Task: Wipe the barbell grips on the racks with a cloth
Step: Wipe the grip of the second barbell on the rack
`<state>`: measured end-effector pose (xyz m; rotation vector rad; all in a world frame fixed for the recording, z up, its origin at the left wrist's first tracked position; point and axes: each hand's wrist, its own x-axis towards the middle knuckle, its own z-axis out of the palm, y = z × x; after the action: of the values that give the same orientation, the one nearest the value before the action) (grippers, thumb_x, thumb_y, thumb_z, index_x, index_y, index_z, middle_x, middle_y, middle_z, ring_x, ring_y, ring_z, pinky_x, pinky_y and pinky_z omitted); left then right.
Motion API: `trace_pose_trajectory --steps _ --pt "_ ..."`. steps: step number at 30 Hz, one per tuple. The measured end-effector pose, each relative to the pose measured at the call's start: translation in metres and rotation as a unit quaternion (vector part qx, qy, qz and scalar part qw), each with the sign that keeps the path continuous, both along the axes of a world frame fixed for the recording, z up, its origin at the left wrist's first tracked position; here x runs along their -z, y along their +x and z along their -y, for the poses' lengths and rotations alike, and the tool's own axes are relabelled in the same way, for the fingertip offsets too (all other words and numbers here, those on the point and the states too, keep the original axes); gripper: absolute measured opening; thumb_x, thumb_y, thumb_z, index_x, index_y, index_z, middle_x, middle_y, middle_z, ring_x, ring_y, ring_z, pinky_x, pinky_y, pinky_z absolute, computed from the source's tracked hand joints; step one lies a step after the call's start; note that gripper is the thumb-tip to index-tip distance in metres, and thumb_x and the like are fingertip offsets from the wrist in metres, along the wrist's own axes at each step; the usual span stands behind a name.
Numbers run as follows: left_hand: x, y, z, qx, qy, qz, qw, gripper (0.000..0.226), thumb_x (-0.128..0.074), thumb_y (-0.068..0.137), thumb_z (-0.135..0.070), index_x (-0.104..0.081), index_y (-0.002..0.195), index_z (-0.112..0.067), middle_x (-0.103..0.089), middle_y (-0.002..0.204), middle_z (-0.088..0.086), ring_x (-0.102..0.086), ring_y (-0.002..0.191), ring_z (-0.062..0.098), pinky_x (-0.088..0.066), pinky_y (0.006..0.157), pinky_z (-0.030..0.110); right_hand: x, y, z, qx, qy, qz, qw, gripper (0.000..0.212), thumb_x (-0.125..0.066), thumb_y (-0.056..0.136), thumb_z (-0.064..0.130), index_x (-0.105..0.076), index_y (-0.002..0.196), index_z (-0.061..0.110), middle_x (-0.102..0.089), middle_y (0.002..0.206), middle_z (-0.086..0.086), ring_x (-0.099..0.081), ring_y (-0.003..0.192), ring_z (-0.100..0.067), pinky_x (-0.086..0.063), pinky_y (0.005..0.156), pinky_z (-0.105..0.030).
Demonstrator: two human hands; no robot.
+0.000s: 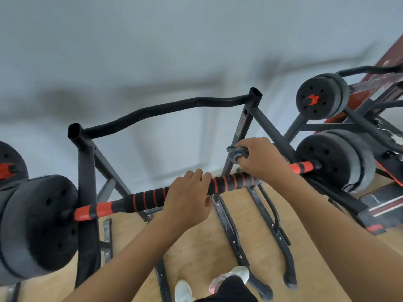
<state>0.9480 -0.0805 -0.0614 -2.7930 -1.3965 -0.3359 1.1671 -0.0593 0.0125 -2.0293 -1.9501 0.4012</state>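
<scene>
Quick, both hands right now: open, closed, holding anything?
The left hand is closed round the barbell grip.
The right hand is closed on the grey cloth, near the grip's right end.

Black steel rack (84, 162) on a wooden floor (196, 247), bearing a barbell (148, 198).
The rack's feet stand on the floor at lower centre. The barbell lies across the rack mid-frame, its plates outside the uprights. At the right edge a second rack (359, 125) holds another barbell (314, 99).
</scene>
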Motion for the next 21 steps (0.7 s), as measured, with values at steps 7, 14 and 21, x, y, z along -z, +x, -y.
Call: trace_pose_trajectory --steps 7,14,21 --pt "0.026 0.028 0.001 -0.029 0.081 -0.032 0.996 0.017 -0.070 0.084 -0.023 -0.060 0.095 -0.014 -0.056 0.073 0.001 -0.053 0.061 0.021 -0.037 0.056 0.034 0.014 -0.022 0.005 -0.159 -0.108 0.061 0.979 0.016 -0.049 0.082 0.023 -0.058 0.069 0.017 -0.056 0.078 0.000 -0.050 0.082 -0.018 -0.051 0.067 -0.039" --pt "0.021 0.033 -0.001 -0.054 0.058 0.003 0.997 0.023 -0.079 0.078 -0.021 -0.062 0.092 -0.014 -0.061 0.067 0.002 -0.058 0.055 0.023 -0.045 0.052 0.034 0.027 0.003 0.012 -0.222 -0.080 0.060 0.970 0.019 -0.045 0.093 0.024 -0.060 0.087 0.033 -0.051 0.093 0.014 -0.042 0.095 -0.010 -0.047 0.083 -0.043" --pt "0.000 0.042 -0.012 -0.095 -0.034 -0.067 0.993 0.032 -0.068 0.086 -0.029 -0.039 0.073 -0.025 -0.031 0.055 -0.010 -0.043 0.048 0.018 -0.032 0.050 0.029 0.047 0.002 0.026 -0.225 0.032 0.125 0.966 0.027 -0.077 0.072 0.000 -0.065 0.088 0.019 -0.050 0.089 0.006 -0.051 0.084 -0.017 -0.047 0.056 -0.031"
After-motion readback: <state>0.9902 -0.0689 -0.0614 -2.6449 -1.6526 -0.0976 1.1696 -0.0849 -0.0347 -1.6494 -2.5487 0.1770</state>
